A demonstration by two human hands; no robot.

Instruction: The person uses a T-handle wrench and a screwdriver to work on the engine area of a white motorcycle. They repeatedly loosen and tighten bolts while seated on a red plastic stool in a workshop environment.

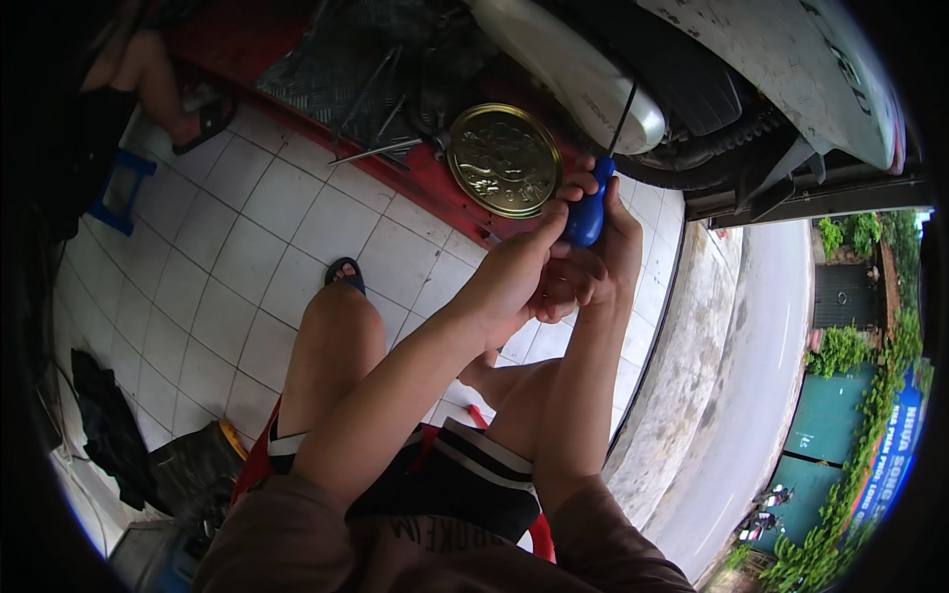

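A screwdriver [586, 214] with a bulbous blue handle points up and away, its thin dark shaft reaching toward the underside of a motorbike [568, 69]. Whether its tip touches anything is hard to see. Against the right side of the handle lies my right hand [623, 240], closed around it. My left hand [527, 265] meets it from the left, thumb and fingers at the handle, other fingers curled below. The hands overlap, so some finger contacts are hidden. Just left of the handle, a round gold embossed metal disc [504, 161] rests at the red platform's edge.
The red platform [395, 181] bears a steel bar [374, 152] and other tools. Another person's leg [166, 89] shows at the upper left, near a blue stool [124, 193]. White tiles [227, 257] cover the floor. Dark cloth [104, 425] lies lower left; a road [761, 326] runs outside.
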